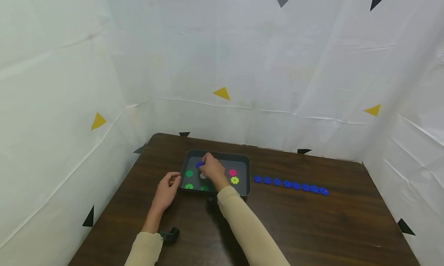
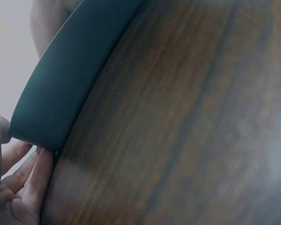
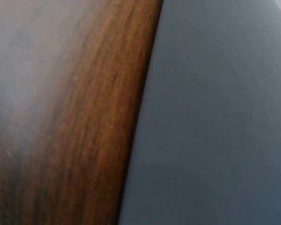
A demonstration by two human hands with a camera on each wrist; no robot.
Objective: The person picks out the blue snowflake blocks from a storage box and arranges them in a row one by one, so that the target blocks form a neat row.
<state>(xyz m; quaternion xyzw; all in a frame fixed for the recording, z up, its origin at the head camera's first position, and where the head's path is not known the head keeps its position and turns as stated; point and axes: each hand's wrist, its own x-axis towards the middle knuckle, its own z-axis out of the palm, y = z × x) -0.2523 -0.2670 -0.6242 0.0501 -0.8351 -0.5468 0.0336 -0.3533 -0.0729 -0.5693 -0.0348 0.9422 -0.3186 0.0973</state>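
Note:
A grey tray (image 1: pixel 245 158) with low walls stands on the table and holds several small flower-shaped plastic discs. My right hand (image 1: pixel 212 169) reaches down into it, fingertips pinching a blue flower disc (image 1: pixel 199 164). Below those fingers lies a white disc (image 1: pixel 202 176), partly covered. My left hand (image 1: pixel 165 192) is at the tray's left side; in the left wrist view its thumb and fingers (image 2: pixel 37 183) grip the corner of the tray wall (image 2: pixel 61 89). The right wrist view shows only the tray's outer wall (image 3: pixel 206 117) and the table, so the right fingers are hidden there.
Green discs (image 1: pixel 189 174) lie in the tray's left part, a pink disc (image 1: pixel 232 172) and a yellow disc (image 1: pixel 234 180) toward its right. A row of several blue discs (image 1: pixel 287 184) runs rightward from the tray along the dark wooden table (image 1: pixel 312 227). White sheeting (image 1: pixel 256 65) surrounds the table.

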